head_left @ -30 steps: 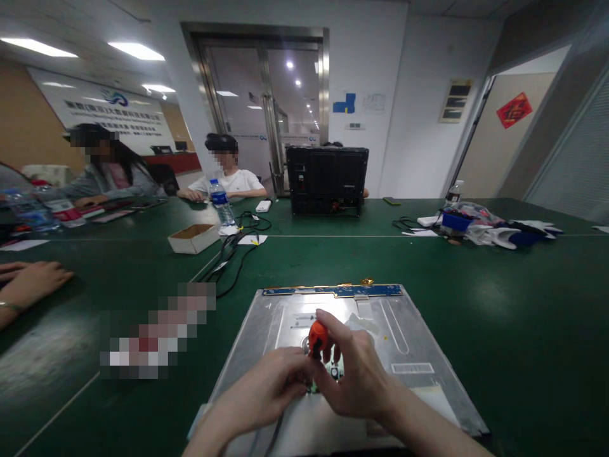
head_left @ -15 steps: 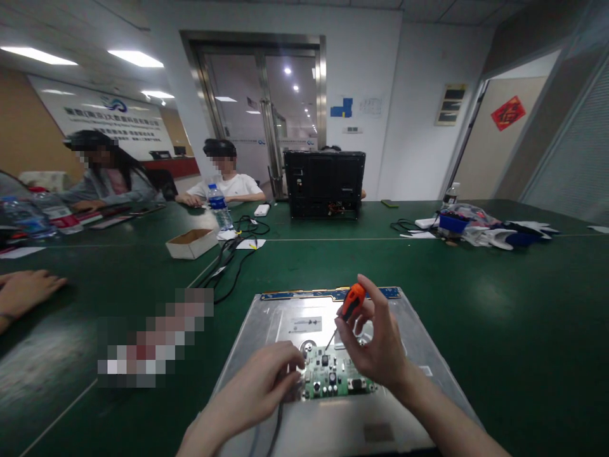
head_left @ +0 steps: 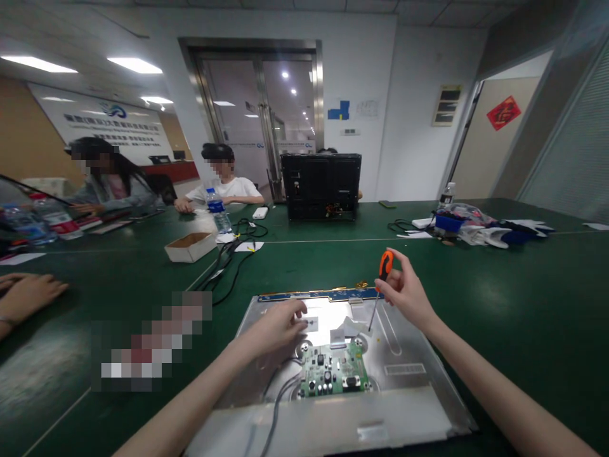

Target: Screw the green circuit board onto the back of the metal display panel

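Note:
A flat metal display panel (head_left: 404, 397) lies before me, with a green circuit board (head_left: 340, 374) mounted near its middle. My right hand (head_left: 409, 292) pinches the orange and black handle of a screwdriver (head_left: 384, 266). The thin shaft slants down, its tip near the panel's surface, just right of a silvery flat cable (head_left: 337, 337). Over the panel's upper left part hovers my left hand (head_left: 283, 327), fingers loosely bent and apart, with nothing visible in them. A dark cable (head_left: 276, 409) runs from the board's left side toward me. A blue strip board (head_left: 316, 295) lines the far edge.
On the green table stand an open cardboard box (head_left: 190, 247), a water bottle (head_left: 219, 212) and a black monitor housing (head_left: 321, 187). Black cables (head_left: 231, 263) trail at left. Gloves and bags (head_left: 476, 225) lie far right. Another person's hand (head_left: 31, 295) rests at left; two people sit beyond.
My right hand has moved right and away from me with the screwdriver, off the circuit board. My left hand has shifted forward from the board's left edge, uncovering the cables there.

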Demonstrator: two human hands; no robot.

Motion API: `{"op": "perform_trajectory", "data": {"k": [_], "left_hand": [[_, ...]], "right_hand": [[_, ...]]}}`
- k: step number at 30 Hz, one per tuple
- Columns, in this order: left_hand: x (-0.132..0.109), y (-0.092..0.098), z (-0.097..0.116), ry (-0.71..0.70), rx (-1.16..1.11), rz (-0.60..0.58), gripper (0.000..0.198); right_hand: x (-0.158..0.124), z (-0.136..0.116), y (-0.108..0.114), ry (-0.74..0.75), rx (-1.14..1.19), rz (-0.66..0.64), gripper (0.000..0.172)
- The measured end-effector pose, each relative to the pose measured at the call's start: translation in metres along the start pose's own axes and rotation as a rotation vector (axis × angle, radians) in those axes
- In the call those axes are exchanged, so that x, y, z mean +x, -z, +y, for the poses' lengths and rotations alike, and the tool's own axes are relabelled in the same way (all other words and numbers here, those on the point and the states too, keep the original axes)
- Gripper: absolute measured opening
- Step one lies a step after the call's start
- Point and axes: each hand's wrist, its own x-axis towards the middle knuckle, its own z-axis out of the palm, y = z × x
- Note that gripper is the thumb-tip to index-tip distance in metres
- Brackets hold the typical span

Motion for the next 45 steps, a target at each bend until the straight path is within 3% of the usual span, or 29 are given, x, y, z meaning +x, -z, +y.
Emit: {"op": "perform_trajectory", "data": {"k": [6, 14, 19, 23, 26, 31, 45], "left_hand": [[0.016, -0.014, -0.011, -0.057, 0.008, -0.016, 0.009], [0.019, -0.012, -0.017, -0.093, 0.004, -0.051, 0.007], [0.024, -0.012, 0.008, -0.215, -0.034, -0.059, 0.008], [0.034, -0.025, 0.040, -0.447, -0.018, -0.109, 0.007], [0.046, -0.038, 0.054, -0.499, 0.002, -0.139, 0.007], [0.058, -0.051, 0.056, -0.505, 0.043, -0.129, 0.006], [0.056, -0.063, 0.055, -0.521, 0.145, -0.093, 0.004]], "right_hand": [[0.004, 0.017, 0.004, -0.105, 0.046, -0.040, 0.075], [0.008, 0.005, -0.007, -0.198, 0.251, -0.066, 0.081], [0.010, 0.004, -0.017, -0.270, 0.386, -0.043, 0.085], [0.003, 0.017, -0.018, -0.313, 0.436, 0.008, 0.084], [-0.005, 0.027, -0.014, -0.351, 0.452, 0.051, 0.080], [-0.011, 0.032, -0.010, -0.380, 0.466, 0.093, 0.078], [-0.016, 0.025, -0.015, -0.360, 0.461, 0.057, 0.075]]}}
